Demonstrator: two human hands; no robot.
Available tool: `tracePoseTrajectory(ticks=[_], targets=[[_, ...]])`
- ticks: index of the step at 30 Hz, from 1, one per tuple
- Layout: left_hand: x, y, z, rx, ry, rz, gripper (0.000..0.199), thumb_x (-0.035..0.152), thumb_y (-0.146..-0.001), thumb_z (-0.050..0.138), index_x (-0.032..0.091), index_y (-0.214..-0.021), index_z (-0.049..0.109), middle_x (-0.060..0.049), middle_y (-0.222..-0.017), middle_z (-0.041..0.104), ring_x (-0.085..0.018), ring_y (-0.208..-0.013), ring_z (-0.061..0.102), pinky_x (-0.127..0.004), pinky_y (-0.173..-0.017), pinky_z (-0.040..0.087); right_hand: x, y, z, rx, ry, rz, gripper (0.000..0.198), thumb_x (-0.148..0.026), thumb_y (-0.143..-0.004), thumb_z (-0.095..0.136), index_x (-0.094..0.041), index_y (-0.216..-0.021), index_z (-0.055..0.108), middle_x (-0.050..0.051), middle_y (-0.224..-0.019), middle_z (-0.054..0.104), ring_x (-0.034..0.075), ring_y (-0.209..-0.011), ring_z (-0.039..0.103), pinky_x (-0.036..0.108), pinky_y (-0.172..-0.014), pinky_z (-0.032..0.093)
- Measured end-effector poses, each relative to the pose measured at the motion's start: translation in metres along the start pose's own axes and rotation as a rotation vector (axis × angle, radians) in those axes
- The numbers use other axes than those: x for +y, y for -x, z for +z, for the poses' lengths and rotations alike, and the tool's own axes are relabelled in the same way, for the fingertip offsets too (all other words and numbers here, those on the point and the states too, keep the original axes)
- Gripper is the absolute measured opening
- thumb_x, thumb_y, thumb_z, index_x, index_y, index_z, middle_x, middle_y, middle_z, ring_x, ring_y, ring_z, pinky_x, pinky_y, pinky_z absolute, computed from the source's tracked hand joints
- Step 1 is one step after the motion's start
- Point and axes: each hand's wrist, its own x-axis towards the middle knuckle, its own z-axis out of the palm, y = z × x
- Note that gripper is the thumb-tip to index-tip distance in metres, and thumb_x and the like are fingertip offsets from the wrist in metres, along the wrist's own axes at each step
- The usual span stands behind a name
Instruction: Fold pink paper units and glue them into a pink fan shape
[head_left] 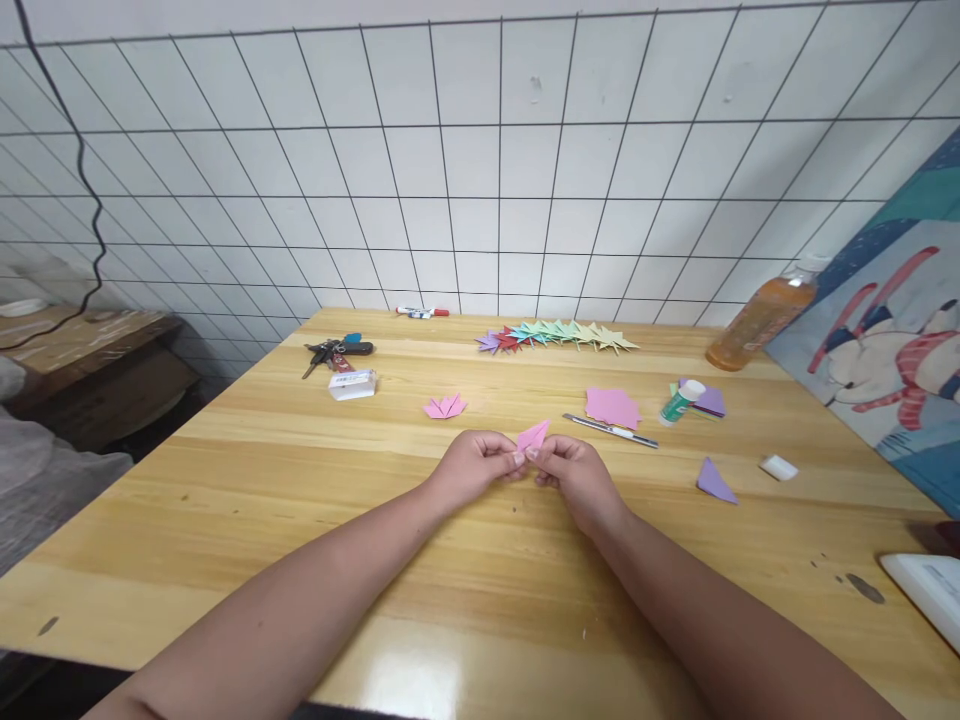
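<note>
Between both hands, just above the wooden table, is a small folded pink paper with its point toward the upper right. My left hand pinches its lower left side, thumb in front. On the other side, my right hand grips the lower right part with thumb and fingers. The fingers hide its lower edge. A finished-looking pink origami piece lies beyond my left hand. Past my right hand are a utility knife and a stack of pink paper.
A glue stick, purple papers, a folded purple triangle and an eraser lie right. Behind are a row of coloured origami, a marker and a bottle. Keys and a small box sit left.
</note>
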Motion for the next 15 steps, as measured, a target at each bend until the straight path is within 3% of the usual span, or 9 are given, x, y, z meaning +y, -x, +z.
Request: tracePoseTrajectory(ticks=[5, 10, 15], targets=[[0.003, 0.0013, -0.0005, 0.006, 0.032, -0.005, 0.028, 0.04, -0.064, 0.066, 0.012, -0.067, 0.062, -0.003, -0.063, 0.063, -0.012, -0.059, 0.057, -0.023, -0.061, 0.044, -0.0037, 0.0022, 0.0022, -0.03, 0.073, -0.025, 0.028, -0.04, -0.062, 0.068, -0.016, -0.059, 0.055, -0.002, -0.053, 0.057, 0.009, -0.047, 0.052, 0.022, -0.05, 0.043], [0.0011, 0.0022, -0.0027, 0.05, -0.17, 0.023, 0.027, 0.039, -0.067, 0.063, 0.012, -0.064, 0.062, -0.002, -0.061, 0.061, -0.011, -0.056, 0.053, -0.021, -0.055, 0.039, -0.0093, 0.0058, 0.0029, -0.134, 0.052, -0.024, 0.032, -0.039, -0.061, 0.069, -0.019, -0.086, 0.06, 0.003, -0.081, 0.065, 0.015, -0.07, 0.061, 0.024, -0.057, 0.047], [-0.0041, 0.0032, -0.0041, 0.018, -0.319, 0.072, 0.028, 0.039, -0.071, 0.057, 0.013, -0.068, 0.065, -0.001, -0.06, 0.06, -0.01, -0.052, 0.048, -0.019, -0.051, 0.034, -0.0045, 0.0024, -0.0012, -0.063, 0.09, -0.051, 0.029, -0.043, -0.065, 0.065, -0.017, -0.077, 0.064, 0.002, -0.075, 0.065, 0.013, -0.064, 0.058, 0.023, -0.056, 0.046]])
